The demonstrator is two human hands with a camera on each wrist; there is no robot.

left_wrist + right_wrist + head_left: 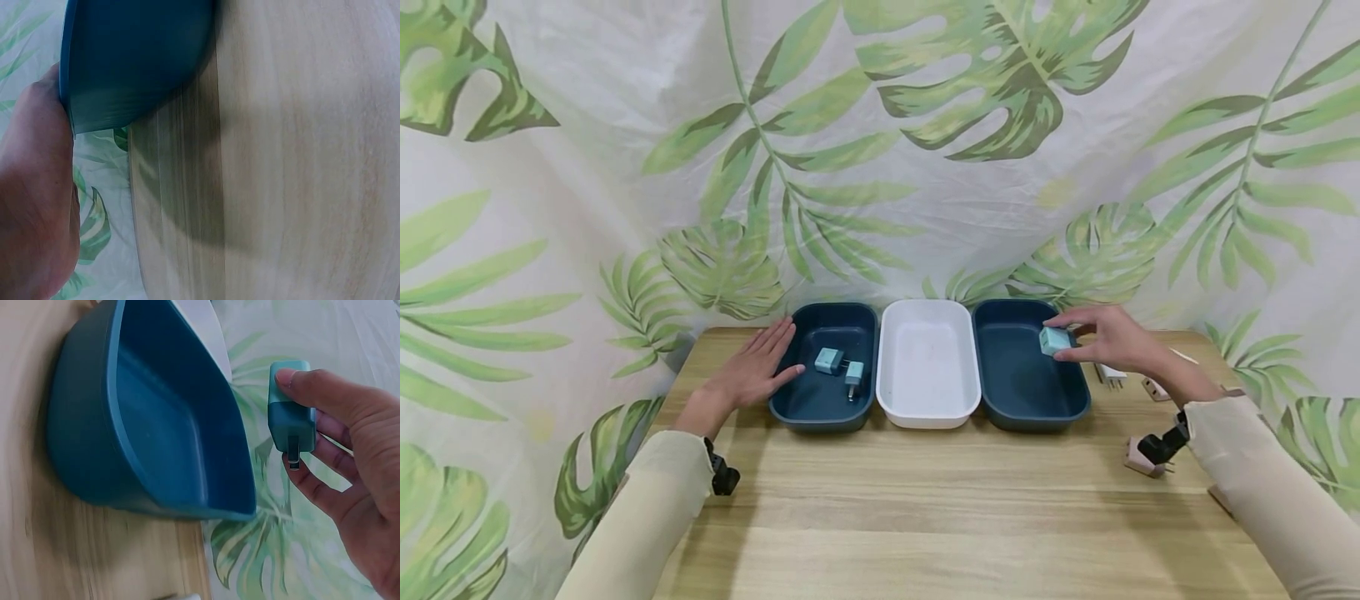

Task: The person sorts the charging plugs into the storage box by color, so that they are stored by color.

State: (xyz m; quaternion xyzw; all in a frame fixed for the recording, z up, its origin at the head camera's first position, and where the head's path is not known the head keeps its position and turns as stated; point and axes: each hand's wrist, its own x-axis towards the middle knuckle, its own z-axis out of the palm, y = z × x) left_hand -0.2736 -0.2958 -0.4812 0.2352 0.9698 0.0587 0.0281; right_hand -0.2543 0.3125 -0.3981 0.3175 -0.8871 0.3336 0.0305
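Observation:
Between thumb and fingers, my right hand (1105, 337) pinches a teal plug adapter (291, 406) with metal prongs. It is held above the right side of the right dark blue bin (1030, 392). Extended fingers of my left hand (752, 371) rest against the left side of the left dark blue bin (822, 421), the thumb over its rim. Inside that bin lie two more teal plug adapters, one adapter (829, 361) toward the middle and another adapter (853, 377) nearer its right wall. A white bin (928, 367) stands between the two blue ones.
Right of the bins, a white plug adapter (1110, 377) and a pinkish one (1156, 389) lie on the wooden table (925, 508). Another pink adapter (1142, 458) sits near my right wrist, partly covered by the wrist camera. A leaf-patterned cloth (850, 167) hangs behind the bins.

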